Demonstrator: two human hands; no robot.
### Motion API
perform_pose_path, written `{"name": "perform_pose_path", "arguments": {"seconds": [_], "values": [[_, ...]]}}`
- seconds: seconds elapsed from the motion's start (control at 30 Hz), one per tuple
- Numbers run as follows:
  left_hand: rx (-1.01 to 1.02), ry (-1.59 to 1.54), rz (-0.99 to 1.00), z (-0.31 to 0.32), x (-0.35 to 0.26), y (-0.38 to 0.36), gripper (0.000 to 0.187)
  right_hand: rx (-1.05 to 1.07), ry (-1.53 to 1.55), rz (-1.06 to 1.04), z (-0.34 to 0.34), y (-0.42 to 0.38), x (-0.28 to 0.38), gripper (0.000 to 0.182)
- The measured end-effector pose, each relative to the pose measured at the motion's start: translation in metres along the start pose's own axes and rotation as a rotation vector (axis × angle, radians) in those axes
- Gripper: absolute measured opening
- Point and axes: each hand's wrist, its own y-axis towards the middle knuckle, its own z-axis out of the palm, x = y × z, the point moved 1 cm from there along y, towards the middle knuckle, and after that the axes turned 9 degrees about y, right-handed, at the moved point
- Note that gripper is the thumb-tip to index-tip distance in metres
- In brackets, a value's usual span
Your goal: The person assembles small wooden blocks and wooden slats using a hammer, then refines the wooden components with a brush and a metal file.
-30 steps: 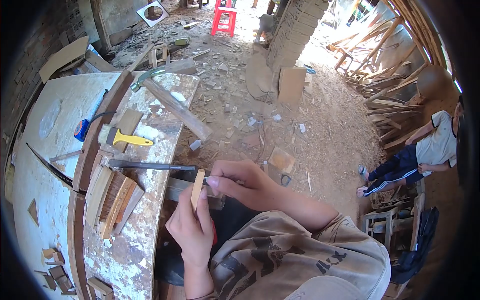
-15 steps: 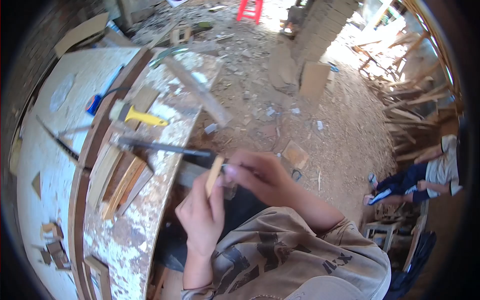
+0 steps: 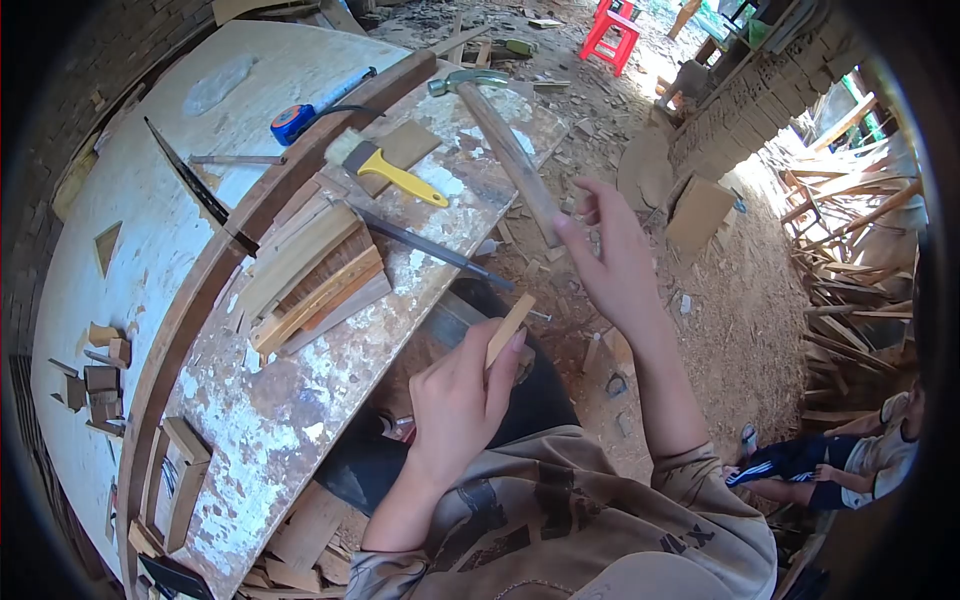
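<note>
**Left hand holding, right hand at hammer**

On my remote feed, the left hand (image 3: 455, 395), at lower centre of the frame, pinches a narrow, light-brown wooden strip (image 3: 510, 330) between thumb and fingers. A thin, silvery metal nail (image 3: 541, 316) projects from the strip's right side. The right hand (image 3: 618, 262), right of centre, is spread by the wooden-handled, metal-headed claw hammer (image 3: 507, 150), upper centre; I cannot tell whether they touch.

Slim, pale wooden strip (image 3: 509, 333): tilted, gripped in the left hand (image 3: 455, 392), thin metal nail (image 3: 540, 316) projecting sideways. Wooden-handled metal claw hammer (image 3: 508, 155): lying, handle overhanging the bench (image 3: 300, 405).
</note>
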Motion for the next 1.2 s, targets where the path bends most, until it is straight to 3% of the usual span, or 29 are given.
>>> {"name": "perform_pose_path", "arguments": {"seconds": [0.2, 0.4, 0.9, 1.2], "values": [[0.008, 0.000, -0.015, -0.001, 0.000, -0.001, 0.017, 0.106, -0.206, -0.022, 0.043, 0.021, -0.014, 0.060], [-0.017, 0.006, -0.021, 0.000, 0.008, -0.002, 0.017, 0.199, -0.255, 0.149, 0.065, 0.031, -0.015, 0.058], [0.054, -0.032, -0.065, 0.013, 0.009, 0.012, 0.017, 0.039, -0.197, 0.023, 0.073, 0.028, -0.028, 0.056], [0.066, -0.035, -0.057, 0.015, 0.011, 0.015, 0.017, 0.098, -0.181, 0.131, 0.072, 0.029, -0.024, 0.055]]}}
